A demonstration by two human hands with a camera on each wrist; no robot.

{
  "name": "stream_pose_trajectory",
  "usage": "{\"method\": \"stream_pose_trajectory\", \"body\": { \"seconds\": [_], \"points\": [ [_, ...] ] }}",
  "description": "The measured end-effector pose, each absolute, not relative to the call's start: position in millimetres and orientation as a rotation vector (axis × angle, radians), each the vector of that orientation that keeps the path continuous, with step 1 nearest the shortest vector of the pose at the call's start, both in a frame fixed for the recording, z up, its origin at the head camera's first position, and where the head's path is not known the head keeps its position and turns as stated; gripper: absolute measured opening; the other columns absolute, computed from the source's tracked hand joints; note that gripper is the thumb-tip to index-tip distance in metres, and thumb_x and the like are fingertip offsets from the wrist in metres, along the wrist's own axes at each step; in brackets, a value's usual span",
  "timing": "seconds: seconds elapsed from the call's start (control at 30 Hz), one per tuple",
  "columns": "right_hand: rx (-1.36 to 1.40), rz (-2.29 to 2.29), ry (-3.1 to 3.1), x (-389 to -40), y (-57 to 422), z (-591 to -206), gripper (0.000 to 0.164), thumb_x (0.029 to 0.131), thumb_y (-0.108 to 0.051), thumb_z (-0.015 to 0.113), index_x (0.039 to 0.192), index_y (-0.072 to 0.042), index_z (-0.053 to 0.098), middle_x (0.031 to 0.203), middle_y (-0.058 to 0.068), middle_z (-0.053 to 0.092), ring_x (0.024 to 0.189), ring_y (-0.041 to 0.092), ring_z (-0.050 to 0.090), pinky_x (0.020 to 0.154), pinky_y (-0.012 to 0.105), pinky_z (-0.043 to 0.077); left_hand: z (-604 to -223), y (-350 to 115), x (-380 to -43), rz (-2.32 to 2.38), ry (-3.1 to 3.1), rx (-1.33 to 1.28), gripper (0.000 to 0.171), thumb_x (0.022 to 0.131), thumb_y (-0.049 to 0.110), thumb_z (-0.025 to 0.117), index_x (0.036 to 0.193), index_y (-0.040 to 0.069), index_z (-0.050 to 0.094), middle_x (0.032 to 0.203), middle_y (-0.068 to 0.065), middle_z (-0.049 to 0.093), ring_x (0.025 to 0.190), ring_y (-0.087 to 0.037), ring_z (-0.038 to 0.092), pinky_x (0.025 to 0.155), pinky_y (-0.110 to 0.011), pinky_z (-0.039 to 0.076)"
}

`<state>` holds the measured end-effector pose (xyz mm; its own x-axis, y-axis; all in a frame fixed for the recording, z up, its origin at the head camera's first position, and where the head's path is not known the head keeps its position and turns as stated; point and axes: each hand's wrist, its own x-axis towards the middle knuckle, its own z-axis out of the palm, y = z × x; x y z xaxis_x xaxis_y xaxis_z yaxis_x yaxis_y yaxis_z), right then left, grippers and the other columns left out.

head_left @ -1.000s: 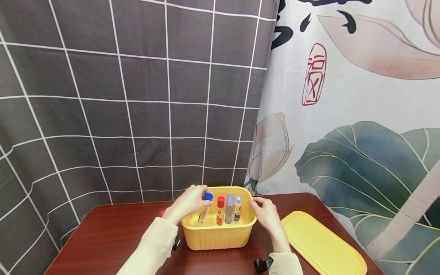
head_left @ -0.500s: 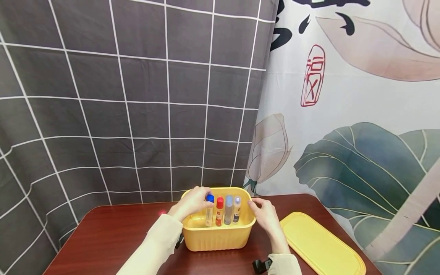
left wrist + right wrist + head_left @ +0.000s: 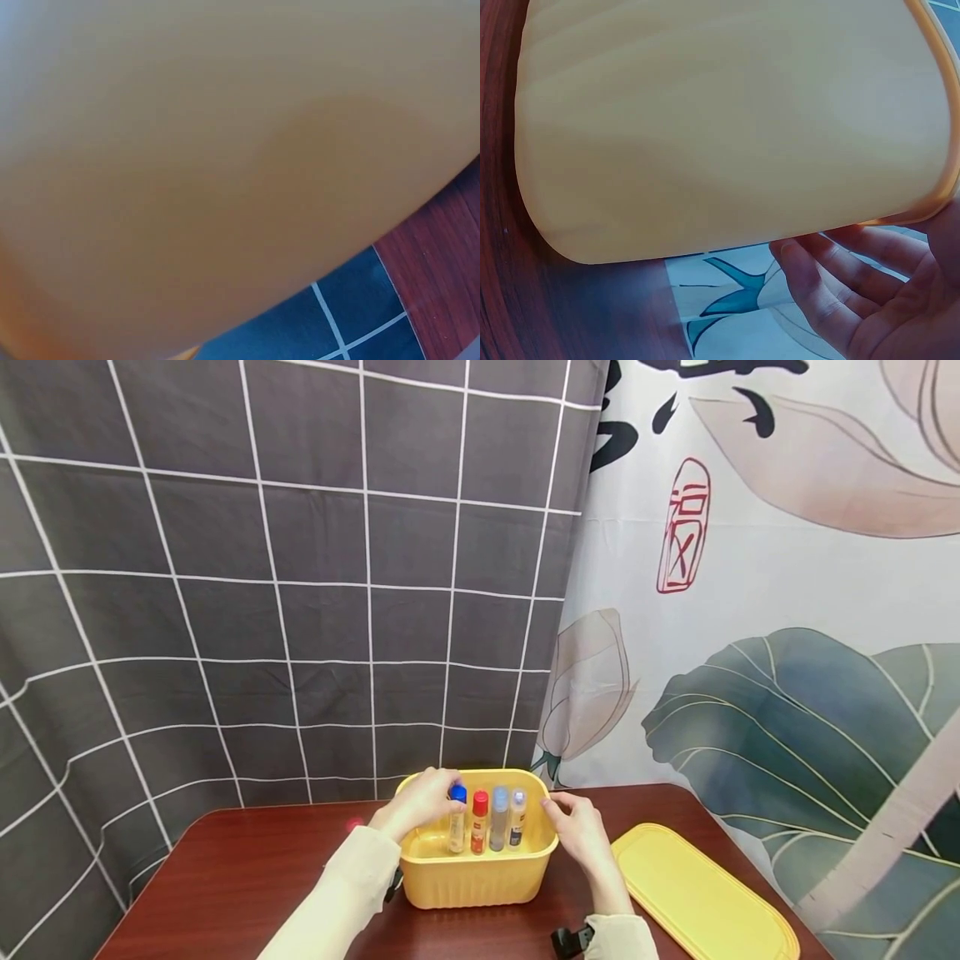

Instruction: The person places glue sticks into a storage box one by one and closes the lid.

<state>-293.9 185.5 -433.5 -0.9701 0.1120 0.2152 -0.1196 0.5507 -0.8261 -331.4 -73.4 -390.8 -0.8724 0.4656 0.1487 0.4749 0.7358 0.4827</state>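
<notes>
On the table stands a yellow plastic box (image 3: 472, 889), uncovered. My left hand (image 3: 420, 806) reaches over its left side and pinches a clear tube with a blue cap (image 3: 457, 818), held upright inside. To the right of that tube, a red-capped tube (image 3: 479, 822), a light-blue-capped tube (image 3: 498, 818) and a white-capped tube (image 3: 517, 818) stand in a row. My right hand (image 3: 581, 831) holds the box's right rim. The right wrist view shows this hand (image 3: 877, 285) at the rim, its fingers along the outer wall. The box wall (image 3: 225, 165) fills most of the left wrist view.
A flat yellow lid (image 3: 708, 893) lies on the dark red table (image 3: 247, 877), right of the box. Part of a small red object (image 3: 354, 823) shows behind my left wrist. A grey checked curtain (image 3: 300, 610) and a printed white cloth (image 3: 750, 577) hang behind.
My left hand has moved slightly right with the blue-capped tube, which went from tilted to upright beside the red-capped one. The right hand stays on the rim.
</notes>
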Motion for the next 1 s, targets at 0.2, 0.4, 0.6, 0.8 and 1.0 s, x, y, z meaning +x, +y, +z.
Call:
{"method": "stream_pose_trajectory", "body": {
  "seconds": [0.2,0.4,0.6,0.8,1.0],
  "points": [
    [0.009,1.361,-2.538,-294.6,186.0,-434.8,0.027,0.096,-0.02,0.062,0.113,0.0,0.07,0.105,0.015,0.07,0.093,0.026,0.067,0.085,0.047,0.054,-394.6,-73.7,-332.1,-0.802,-2.89,-0.815,0.019,0.083,0.018,0.079,0.092,0.009,0.065,0.073,0.004,0.057,0.067,-0.013,0.054,0.065,-0.028,0.051],
    [0.006,1.354,-2.536,-295.5,186.3,-435.0,0.026,0.096,-0.02,0.062,0.113,-0.001,0.071,0.105,0.015,0.07,0.093,0.027,0.067,0.084,0.047,0.054,-399.5,-73.2,-335.0,-0.787,-2.869,-0.837,0.019,0.082,0.016,0.08,0.088,0.009,0.063,0.073,0.005,0.055,0.068,-0.013,0.053,0.067,-0.029,0.049],
    [0.013,1.339,-2.537,-295.4,185.6,-434.4,0.025,0.096,-0.02,0.062,0.112,-0.002,0.071,0.104,0.014,0.07,0.092,0.025,0.067,0.084,0.046,0.054,-400.0,-73.9,-334.7,-0.814,-2.858,-0.859,0.019,0.082,0.015,0.08,0.09,0.008,0.064,0.073,0.004,0.055,0.069,-0.014,0.053,0.065,-0.029,0.049],
    [0.012,1.355,-2.538,-294.9,185.5,-433.7,0.026,0.097,-0.02,0.062,0.113,-0.002,0.071,0.105,0.014,0.07,0.091,0.025,0.067,0.084,0.047,0.054,-399.0,-74.7,-333.8,-0.835,-2.87,-0.853,0.019,0.083,0.015,0.079,0.092,0.008,0.064,0.075,0.004,0.056,0.07,-0.014,0.054,0.069,-0.03,0.051],
    [0.016,1.353,-2.534,-294.6,185.8,-434.3,0.026,0.096,-0.02,0.062,0.112,-0.002,0.071,0.104,0.014,0.07,0.091,0.025,0.067,0.084,0.047,0.054,-398.5,-74.8,-333.3,-0.818,-2.869,-0.858,0.024,0.082,0.018,0.08,0.097,0.008,0.063,0.082,0.002,0.06,0.074,-0.015,0.055,0.075,-0.035,0.052]
  ]
}}
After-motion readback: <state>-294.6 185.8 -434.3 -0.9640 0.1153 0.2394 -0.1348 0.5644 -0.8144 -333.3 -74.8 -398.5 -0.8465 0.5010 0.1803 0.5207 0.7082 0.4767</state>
